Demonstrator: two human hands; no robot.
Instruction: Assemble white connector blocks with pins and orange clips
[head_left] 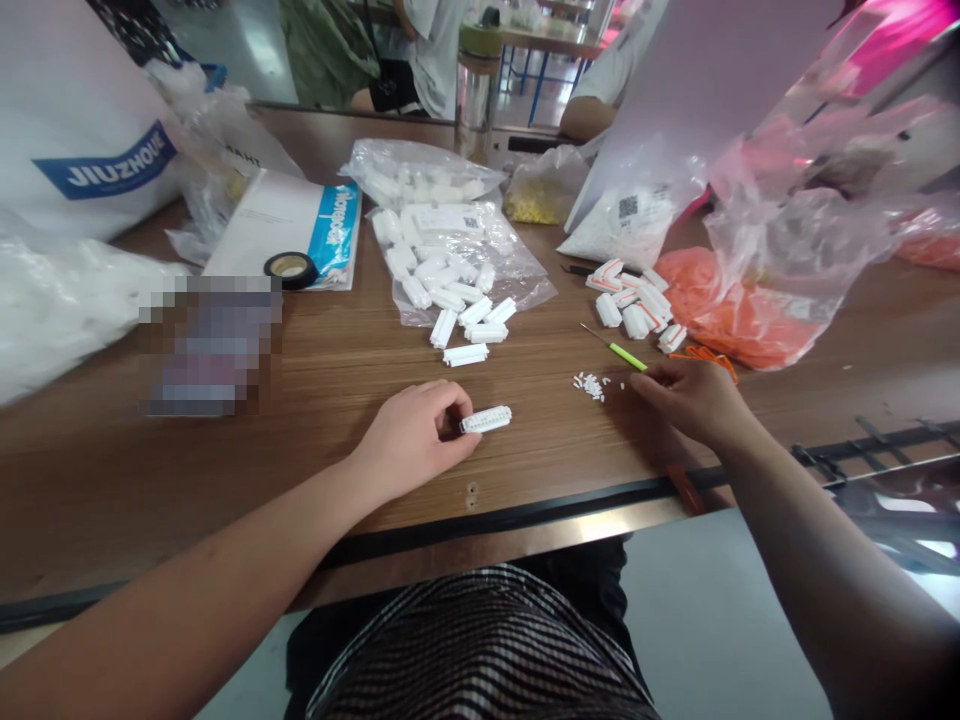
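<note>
Currently the left hand (412, 435) rests near the front edge of the counter (315, 380), fingers curled around one end of a white connector block (486, 419); the grip is closed on that end, and the rest of the block lies flat on the wood, pointing right.

Block: small, oblong, moulded plastic, with a row of tiny cavities along the upper face. Judged light, rigid, smooth and somewhat slippery. Best held by the long flat sides, not over the cavity face.

Right hand (694, 398) lies palm down further right along the front edge, fingertips pinched on the handle end of a thin tool with a green handle (626, 356); the tool's metal tip points toward the back left. Thin shaft, likely bends if forced.

Just left of that hand: a scatter of tiny white pins (590, 384), loose on the wood. Judged very light and easily scattered.

Mid-counter: more white blocks spilling from a clear bag (480, 255). Toward the right edge, blocks with orange inserts (634, 300) beside an orange bag (731, 310). Tape roll (291, 269) toward the back left.
</note>
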